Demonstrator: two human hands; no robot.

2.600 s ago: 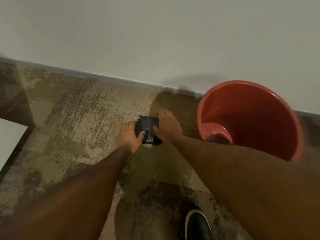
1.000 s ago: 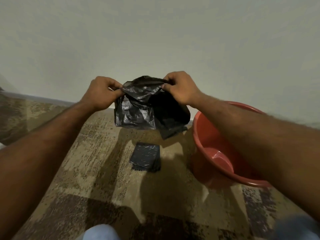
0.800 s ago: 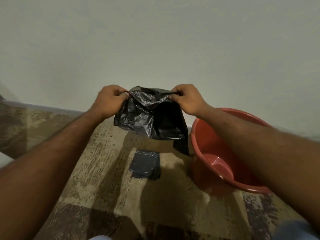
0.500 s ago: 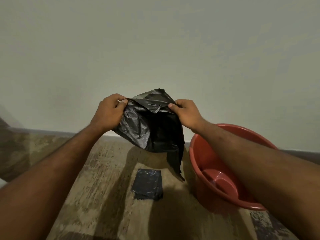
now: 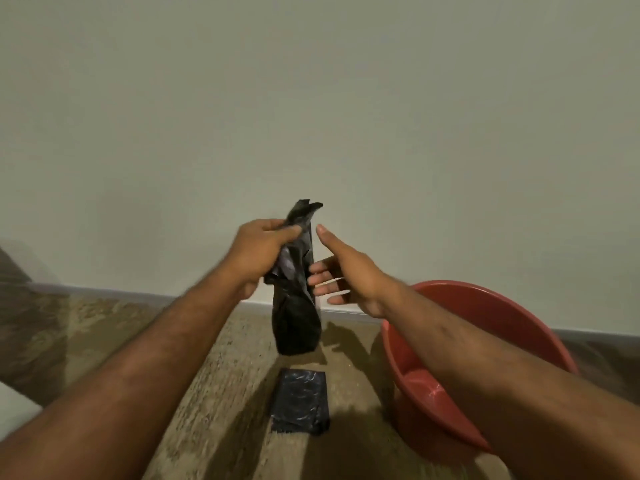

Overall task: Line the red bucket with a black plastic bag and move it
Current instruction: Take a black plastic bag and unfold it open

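Observation:
A black plastic bag (image 5: 296, 306) hangs bunched and narrow in front of the wall, gripped near its top by my left hand (image 5: 258, 252). My right hand (image 5: 349, 271) is just right of the bag, fingers spread, holding nothing. The red bucket (image 5: 485, 317) stands empty on the floor at lower right, partly hidden behind my right forearm. A folded stack of black bags (image 5: 300, 401) lies flat on the floor below the hanging bag.
A pale wall (image 5: 311, 116) with a grey skirting fills the back. The floor (image 5: 221, 393) is mottled brown and beige. A white edge (image 5: 14, 407) shows at the far left.
My right hand has let go of the bag and opened. The bag, held spread between both hands before, now hangs bunched from my left hand alone. The view has tilted up.

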